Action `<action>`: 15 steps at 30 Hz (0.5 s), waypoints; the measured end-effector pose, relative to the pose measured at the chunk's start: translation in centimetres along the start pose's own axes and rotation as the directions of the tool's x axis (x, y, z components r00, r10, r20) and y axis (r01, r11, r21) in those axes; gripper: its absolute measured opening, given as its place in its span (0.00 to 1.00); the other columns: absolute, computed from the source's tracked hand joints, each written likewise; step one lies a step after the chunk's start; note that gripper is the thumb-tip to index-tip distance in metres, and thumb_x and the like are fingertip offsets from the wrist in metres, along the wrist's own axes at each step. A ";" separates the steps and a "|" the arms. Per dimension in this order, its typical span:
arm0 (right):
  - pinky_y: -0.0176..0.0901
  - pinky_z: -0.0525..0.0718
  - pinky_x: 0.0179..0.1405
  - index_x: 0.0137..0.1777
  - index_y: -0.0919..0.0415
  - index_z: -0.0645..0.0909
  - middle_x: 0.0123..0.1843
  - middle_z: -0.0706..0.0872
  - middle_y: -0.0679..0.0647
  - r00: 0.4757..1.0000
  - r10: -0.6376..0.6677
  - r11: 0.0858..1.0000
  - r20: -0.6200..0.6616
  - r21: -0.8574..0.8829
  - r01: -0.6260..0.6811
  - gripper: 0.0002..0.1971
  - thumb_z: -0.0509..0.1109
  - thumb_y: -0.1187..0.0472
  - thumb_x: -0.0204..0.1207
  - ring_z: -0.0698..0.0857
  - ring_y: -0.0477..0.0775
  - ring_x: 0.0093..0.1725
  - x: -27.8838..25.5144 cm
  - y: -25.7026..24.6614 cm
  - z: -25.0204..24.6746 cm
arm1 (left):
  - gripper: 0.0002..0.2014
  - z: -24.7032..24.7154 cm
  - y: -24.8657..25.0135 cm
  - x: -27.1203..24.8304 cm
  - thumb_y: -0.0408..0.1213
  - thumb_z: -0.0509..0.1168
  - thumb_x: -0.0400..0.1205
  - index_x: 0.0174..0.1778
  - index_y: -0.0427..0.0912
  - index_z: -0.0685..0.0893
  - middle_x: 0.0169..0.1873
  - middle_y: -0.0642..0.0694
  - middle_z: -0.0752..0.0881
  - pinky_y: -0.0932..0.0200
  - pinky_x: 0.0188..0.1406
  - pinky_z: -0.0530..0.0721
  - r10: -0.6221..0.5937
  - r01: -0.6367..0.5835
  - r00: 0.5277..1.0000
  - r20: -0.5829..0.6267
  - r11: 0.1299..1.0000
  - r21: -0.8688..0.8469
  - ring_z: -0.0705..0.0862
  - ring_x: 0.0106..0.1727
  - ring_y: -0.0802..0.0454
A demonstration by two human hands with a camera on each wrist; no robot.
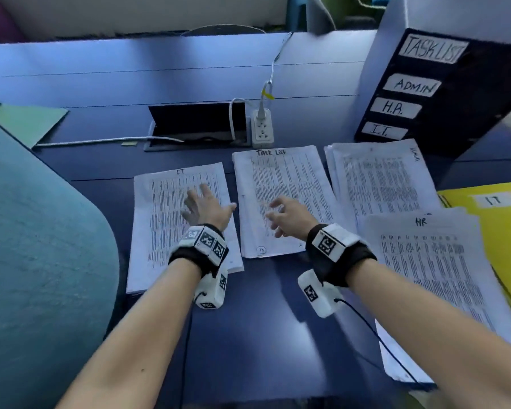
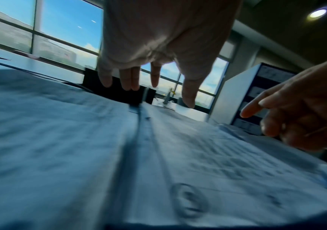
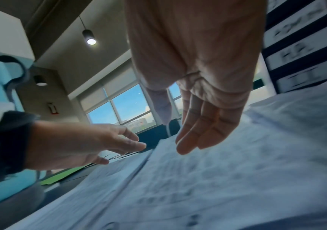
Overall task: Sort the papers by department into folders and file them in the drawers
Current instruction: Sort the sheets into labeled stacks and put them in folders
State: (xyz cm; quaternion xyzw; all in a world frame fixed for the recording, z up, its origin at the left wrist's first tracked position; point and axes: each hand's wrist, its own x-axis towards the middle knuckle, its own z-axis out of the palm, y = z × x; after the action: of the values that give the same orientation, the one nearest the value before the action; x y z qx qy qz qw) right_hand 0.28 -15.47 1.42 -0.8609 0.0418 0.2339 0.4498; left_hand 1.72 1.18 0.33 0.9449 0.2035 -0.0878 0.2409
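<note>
Several paper stacks lie on the blue desk: an IT stack [image 1: 165, 231] at left, a Task List stack [image 1: 289, 184] in the middle, an Admin stack [image 1: 378, 178] and an HR stack [image 1: 431, 270] at right. My left hand [image 1: 202, 206] hovers over the IT stack with fingers spread and straight, holding nothing [image 2: 149, 80]. My right hand [image 1: 281, 216] hovers over the Task List stack, fingers loosely extended and empty [image 3: 194, 137]. A yellow folder [image 1: 505, 231] labelled IT lies under the HR stack's right side. The drawer unit [image 1: 443, 93] labelled Task List, Admin, H.R., I.T. stands at back right.
A power strip [image 1: 262, 128] with a plugged cable and an open black cable hatch [image 1: 198, 125] sit behind the papers. A green folder [image 1: 27, 122] lies at far left. A teal chair back [image 1: 36, 231] fills the left side.
</note>
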 end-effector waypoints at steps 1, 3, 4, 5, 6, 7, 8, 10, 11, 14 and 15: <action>0.34 0.75 0.24 0.66 0.67 0.72 0.34 0.80 0.53 0.999 0.018 1.000 -0.036 0.009 -0.017 0.16 0.64 0.62 0.81 0.80 0.48 0.27 -0.1 0.8 -1.5 | 0.35 0.6 1.4 -0.7 0.50 0.68 0.77 0.74 0.40 0.60 0.73 0.34 0.60 0.37 0.73 0.63 0.067 -0.067 0.998 0.011 0.998 -0.013 0.60 0.75 0.36; 0.30 0.74 0.21 0.64 0.67 0.73 0.34 0.80 0.53 0.994 0.043 0.999 -0.102 -0.004 -0.044 0.14 0.65 0.64 0.80 0.81 0.48 0.27 -0.6 2.7 -4.8 | 0.31 2.3 4.2 -2.1 0.49 0.67 0.77 0.72 0.40 0.64 0.70 0.37 0.65 0.41 0.69 0.68 0.202 -0.201 0.977 0.067 0.979 -0.028 0.65 0.72 0.40; 0.29 0.74 0.20 0.63 0.67 0.74 0.35 0.81 0.54 0.990 0.052 0.999 -0.134 -0.010 -0.054 0.14 0.65 0.66 0.79 0.80 0.48 0.27 -0.8 3.7 -6.4 | 0.30 3.2 5.5 -2.9 0.49 0.67 0.77 0.71 0.40 0.66 0.69 0.39 0.67 0.43 0.69 0.70 0.268 -0.265 0.958 0.102 0.963 -0.037 0.67 0.71 0.42; 0.28 0.73 0.19 0.63 0.68 0.74 0.38 0.81 0.56 0.984 0.060 0.998 -0.165 -0.017 -0.064 0.14 0.66 0.67 0.78 0.80 0.48 0.28 -1.1 4.7 -8.1 | 0.28 4.1 6.9 -3.7 0.49 0.67 0.77 0.69 0.41 0.68 0.69 0.39 0.68 0.45 0.69 0.70 0.327 -0.323 0.935 0.138 0.945 -0.052 0.67 0.71 0.43; 0.29 0.74 0.20 0.62 0.68 0.75 0.41 0.82 0.58 0.978 0.070 0.996 -0.195 -0.036 -0.079 0.14 0.66 0.67 0.78 0.81 0.48 0.28 -1.3 5.7 -9.7 | 0.27 5.0 8.2 -4.5 0.48 0.68 0.77 0.69 0.40 0.70 0.68 0.40 0.69 0.47 0.69 0.70 0.377 -0.369 0.910 0.173 0.926 -0.075 0.68 0.71 0.44; 0.31 0.74 0.23 0.62 0.68 0.76 0.44 0.83 0.60 0.972 0.080 0.993 -0.223 -0.065 -0.097 0.14 0.66 0.67 0.77 0.81 0.49 0.30 -1.6 6.7 -11.2 | 0.26 5.9 9.4 -5.3 0.47 0.68 0.78 0.68 0.40 0.71 0.69 0.40 0.70 0.47 0.70 0.70 0.414 -0.403 0.886 0.210 0.910 -0.098 0.68 0.71 0.44; 0.34 0.74 0.27 0.61 0.67 0.76 0.47 0.84 0.62 0.965 0.088 0.987 -0.248 -0.106 -0.117 0.14 0.67 0.67 0.77 0.82 0.52 0.34 -1.9 7.7 -12.6 | 0.26 6.9 10.6 -6.0 0.46 0.68 0.78 0.68 0.40 0.71 0.69 0.40 0.70 0.48 0.70 0.70 0.442 -0.428 0.864 0.241 0.897 -0.112 0.69 0.71 0.44; 0.37 0.74 0.38 0.60 0.66 0.78 0.55 0.84 0.63 0.954 0.091 0.968 -0.286 -0.199 -0.152 0.14 0.68 0.66 0.75 0.82 0.57 0.46 -2.3 9.7 -15.1 | 0.26 8.7 12.9 -7.3 0.46 0.68 0.78 0.68 0.39 0.71 0.68 0.40 0.71 0.46 0.69 0.71 0.476 -0.463 0.832 0.284 0.879 -0.118 0.70 0.70 0.43; 0.38 0.74 0.43 0.60 0.66 0.79 0.57 0.84 0.63 0.950 0.094 0.958 -0.297 -0.234 -0.168 0.14 0.69 0.66 0.75 0.82 0.59 0.52 -2.5 10.6 -16.1 | 0.27 9.6 14.0 -7.9 0.46 0.68 0.77 0.69 0.39 0.71 0.69 0.40 0.71 0.46 0.68 0.71 0.487 -0.476 0.820 0.302 0.872 -0.113 0.71 0.70 0.43; 0.45 0.76 0.59 0.66 0.65 0.76 0.66 0.80 0.62 0.962 0.113 0.901 -0.247 -0.382 -0.204 0.21 0.71 0.65 0.72 0.78 0.62 0.65 -2.5 13.3 -18.3 | 0.35 12.2 17.2 -9.4 0.48 0.70 0.76 0.76 0.40 0.63 0.72 0.41 0.69 0.46 0.69 0.70 0.505 -0.525 0.773 0.385 0.849 -0.058 0.68 0.72 0.42; 0.48 0.75 0.64 0.69 0.63 0.74 0.69 0.78 0.61 0.966 0.133 0.872 -0.223 -0.436 -0.220 0.24 0.72 0.63 0.72 0.76 0.62 0.68 -2.5 14.2 -18.8 | 0.39 13.0 18.1 -9.7 0.49 0.70 0.75 0.78 0.41 0.59 0.73 0.42 0.69 0.45 0.70 0.68 0.503 -0.546 0.760 0.411 0.838 -0.016 0.67 0.74 0.43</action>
State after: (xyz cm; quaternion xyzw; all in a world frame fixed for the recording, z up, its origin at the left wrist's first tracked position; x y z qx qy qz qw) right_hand 0.95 -39.20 0.90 -0.9530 0.1060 0.1959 0.2052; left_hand -0.24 -22.99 -0.77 0.9367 -0.1277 -0.2179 0.2424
